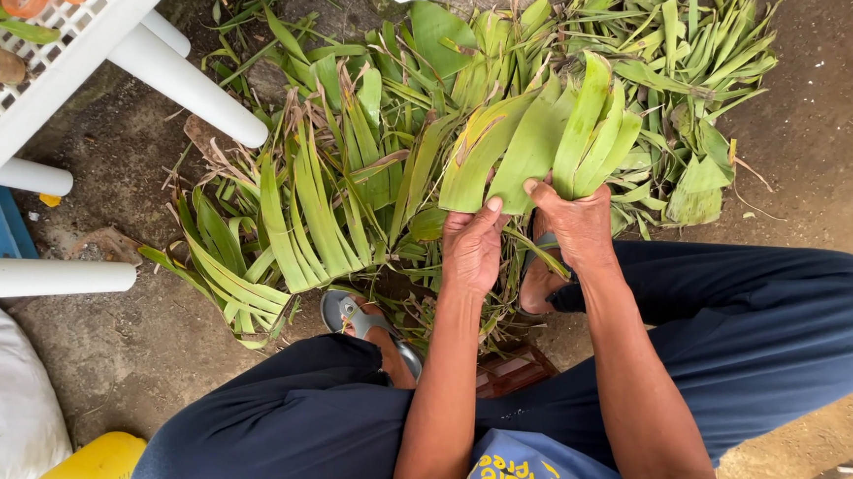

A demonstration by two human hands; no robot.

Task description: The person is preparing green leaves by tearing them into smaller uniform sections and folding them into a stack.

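Bare dirt ground (828, 126) strewn with cut green leaf strips (352, 166). Left hand (472, 247) and right hand (577, 224), fingers closed, grip a fanned bundle of broad green leaves (541, 143) above 2 sandalled feet.

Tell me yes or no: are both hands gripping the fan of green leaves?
Yes, the left hand and right hand each clasp the base of the fanned green leaves.
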